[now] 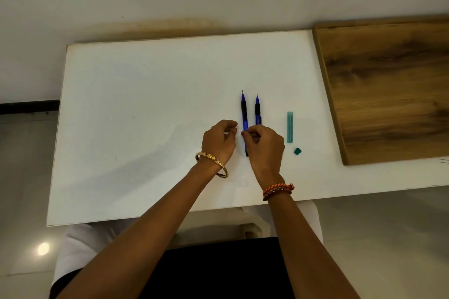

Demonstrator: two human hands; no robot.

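- White worktop (145, 104); two blue pencils with black grips lie on it side by side, fine tips pointing away from the person.
- Left pencil (244, 114): flat on the worktop, running down between the two hands, its near end showing below them.
- Right pencil (257, 110): parallel and just beside the first; its near half is hidden under the right hand.
- Left hand (220, 138): fingers curled in, thumb and forefinger tips drawn together just left of the left pencil. Cannot tell whether anything is held between them.
- Right hand (264, 145): fingers curled, thumb and forefinger tips closed together at the barrel of the left pencil. Cannot tell whether they grip it or only touch it.
- Teal lead case (289, 126): lies flat to the right of the pencils, apart from them. Translucent, lengthwise lines visible; contents not resolvable.
- Teal cap (297, 151): off the case, lying near its near end, not touching it.
- Wooden board (388, 85): rests on the far right of the worktop.
- Gold bangle (211, 164) on the left wrist, thread bracelet (277, 190) on the right.
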